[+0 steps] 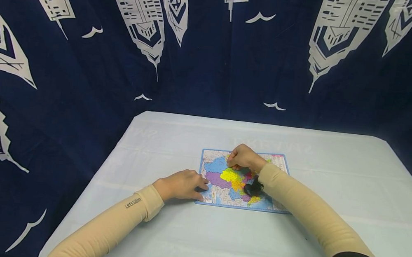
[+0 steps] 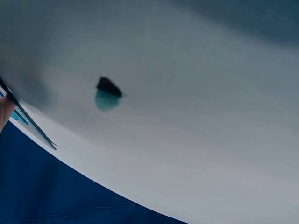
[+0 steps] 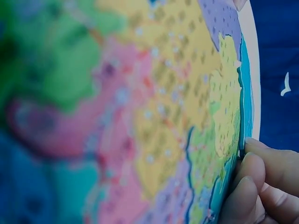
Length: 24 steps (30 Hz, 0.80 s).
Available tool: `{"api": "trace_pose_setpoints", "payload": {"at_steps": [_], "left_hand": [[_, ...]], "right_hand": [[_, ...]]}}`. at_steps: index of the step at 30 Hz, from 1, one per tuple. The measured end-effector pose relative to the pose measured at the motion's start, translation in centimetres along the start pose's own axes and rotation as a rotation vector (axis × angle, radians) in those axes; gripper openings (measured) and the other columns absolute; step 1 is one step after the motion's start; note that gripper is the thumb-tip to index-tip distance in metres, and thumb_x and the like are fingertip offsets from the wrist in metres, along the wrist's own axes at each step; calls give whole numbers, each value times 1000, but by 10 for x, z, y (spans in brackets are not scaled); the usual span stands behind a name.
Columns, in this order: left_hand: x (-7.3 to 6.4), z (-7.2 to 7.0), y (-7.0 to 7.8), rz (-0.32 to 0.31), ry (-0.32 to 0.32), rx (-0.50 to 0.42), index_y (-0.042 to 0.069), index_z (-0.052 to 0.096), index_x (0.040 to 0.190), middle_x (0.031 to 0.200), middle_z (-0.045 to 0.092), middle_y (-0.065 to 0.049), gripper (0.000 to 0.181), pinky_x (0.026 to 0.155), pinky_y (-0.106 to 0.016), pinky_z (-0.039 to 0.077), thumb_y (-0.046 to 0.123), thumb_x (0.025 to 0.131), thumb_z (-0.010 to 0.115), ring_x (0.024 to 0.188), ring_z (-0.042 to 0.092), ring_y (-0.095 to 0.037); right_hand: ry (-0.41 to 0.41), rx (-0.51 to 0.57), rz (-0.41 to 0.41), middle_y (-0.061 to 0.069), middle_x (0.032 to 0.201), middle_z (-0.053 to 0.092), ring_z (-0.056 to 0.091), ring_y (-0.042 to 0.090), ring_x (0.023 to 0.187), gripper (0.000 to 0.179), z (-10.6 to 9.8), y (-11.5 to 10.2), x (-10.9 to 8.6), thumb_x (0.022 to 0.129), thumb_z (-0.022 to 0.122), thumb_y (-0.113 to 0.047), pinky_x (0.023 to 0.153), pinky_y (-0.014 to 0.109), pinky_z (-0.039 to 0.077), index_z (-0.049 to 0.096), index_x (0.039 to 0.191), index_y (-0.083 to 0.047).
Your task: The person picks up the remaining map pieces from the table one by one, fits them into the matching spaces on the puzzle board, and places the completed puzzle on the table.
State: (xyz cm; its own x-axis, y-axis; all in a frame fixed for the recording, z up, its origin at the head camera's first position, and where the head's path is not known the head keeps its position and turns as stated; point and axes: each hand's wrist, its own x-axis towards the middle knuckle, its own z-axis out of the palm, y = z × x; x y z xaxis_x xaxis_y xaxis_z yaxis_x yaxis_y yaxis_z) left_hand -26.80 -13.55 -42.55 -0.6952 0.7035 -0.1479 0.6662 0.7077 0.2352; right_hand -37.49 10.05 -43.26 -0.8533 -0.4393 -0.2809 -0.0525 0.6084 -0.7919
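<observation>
A colourful map puzzle board (image 1: 208,155) with a blue rim lies on the white table. My left hand (image 1: 183,184) rests at its lower left corner, fingers on the map and thumb at the edge. In the left wrist view only a fingertip (image 2: 5,109) shows against the board's thin edge. My right hand (image 1: 244,157) is over the upper part, thumb and fingertips drawn together beside the blue region (image 1: 217,163). Up close, the right hand (image 3: 257,182) pinches at the end of a blue strip (image 3: 246,102); the fingertips hide most of the pinched piece.
The white tablecloth (image 1: 167,141) stretches around the board. Behind and beside the table hangs a dark blue curtain (image 1: 203,74) with white building prints. A dark and teal spot (image 2: 107,95) shows in the left wrist view; I cannot tell what it is.
</observation>
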Motion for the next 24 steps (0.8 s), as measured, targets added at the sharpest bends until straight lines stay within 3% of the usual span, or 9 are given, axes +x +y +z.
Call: {"api": "trace_pose_setpoints", "payload": {"at_steps": [24], "left_hand": [[1, 0, 1, -14, -7, -8, 6, 74, 120, 132, 67, -9, 39, 104, -35, 51, 28, 87, 79, 122, 65, -23]], "right_hand": [[22, -11, 0, 11, 82, 70, 64, 18, 69, 8, 2, 0, 0, 92, 70, -4, 69, 29, 59, 73, 88, 2]]}}
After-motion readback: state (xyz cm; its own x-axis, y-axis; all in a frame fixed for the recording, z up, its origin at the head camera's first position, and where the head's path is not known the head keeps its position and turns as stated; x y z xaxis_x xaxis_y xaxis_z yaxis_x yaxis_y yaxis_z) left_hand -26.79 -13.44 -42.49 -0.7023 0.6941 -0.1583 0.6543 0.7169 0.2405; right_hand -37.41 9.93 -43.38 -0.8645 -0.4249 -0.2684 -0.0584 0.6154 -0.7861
